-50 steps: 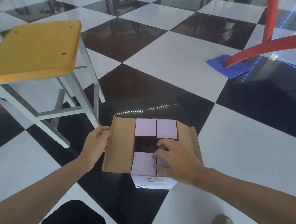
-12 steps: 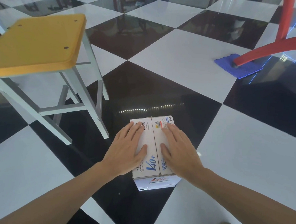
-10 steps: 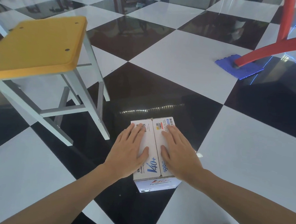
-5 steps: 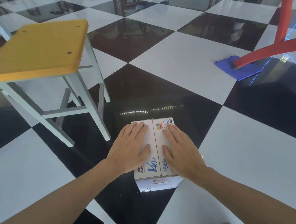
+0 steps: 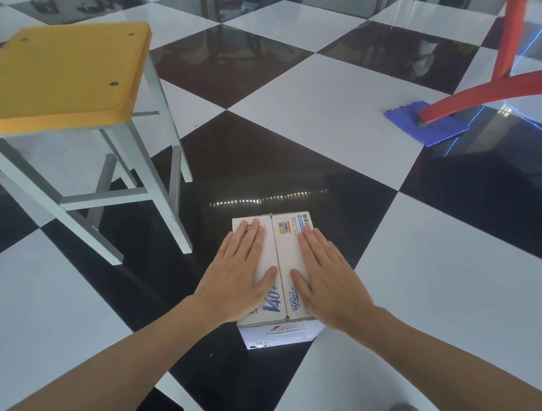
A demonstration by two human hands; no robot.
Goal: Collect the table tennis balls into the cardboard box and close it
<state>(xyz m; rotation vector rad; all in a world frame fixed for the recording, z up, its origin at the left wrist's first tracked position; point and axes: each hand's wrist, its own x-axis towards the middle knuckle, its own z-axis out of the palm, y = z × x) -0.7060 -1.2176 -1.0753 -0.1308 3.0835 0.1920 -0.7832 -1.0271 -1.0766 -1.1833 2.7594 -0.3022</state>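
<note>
Head view is showing you pressing your left hand [image 5: 239, 277] and right hand [image 5: 325, 279] flat on the closed top flaps of the cardboard box [image 5: 276, 244], your fingers [image 5: 254, 239] lying straight and side by side, gripping nothing. The box is sitting on a black tile of the floor [image 5: 298, 162], near the yellow stool [image 5: 64, 72] on your left.

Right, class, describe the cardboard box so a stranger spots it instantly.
Beside the yellow-topped grey-legged stool, on a black floor tile, sits the white printed cardboard box. It alone has the left hand and right hand pressed flat on top.
</note>
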